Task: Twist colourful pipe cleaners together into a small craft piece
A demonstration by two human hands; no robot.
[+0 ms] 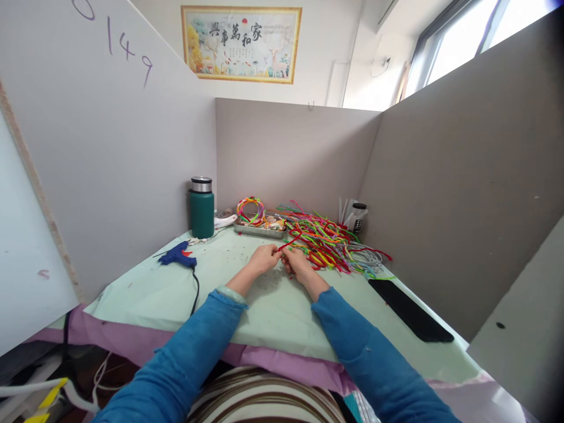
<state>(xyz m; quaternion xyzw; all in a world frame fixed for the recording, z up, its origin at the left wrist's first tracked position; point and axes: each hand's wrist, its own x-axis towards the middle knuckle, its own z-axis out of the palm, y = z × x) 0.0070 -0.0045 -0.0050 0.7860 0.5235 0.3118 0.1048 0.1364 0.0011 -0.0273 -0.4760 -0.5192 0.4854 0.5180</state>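
Both my hands meet over the middle of the table, fingers pinched close together. A red pipe cleaner [291,239] runs between them and sticks up to the right, bent near its far end. My left hand [265,258] grips it from the left side. My right hand [298,263] has its fingers closed on the same pipe cleaner; the fingertips partly hide where it is held. Just beyond the right hand lies a large tangled heap of pipe cleaners [326,235] in red, green, yellow, orange and grey.
A metal tray [259,231] holds small pieces and a ring of coloured pipe cleaners [251,210]. At left are a green flask [202,212] and a blue glue gun [177,254] with its cord. A black flat pad [410,310] lies right. Grey panels [291,150] enclose the table.
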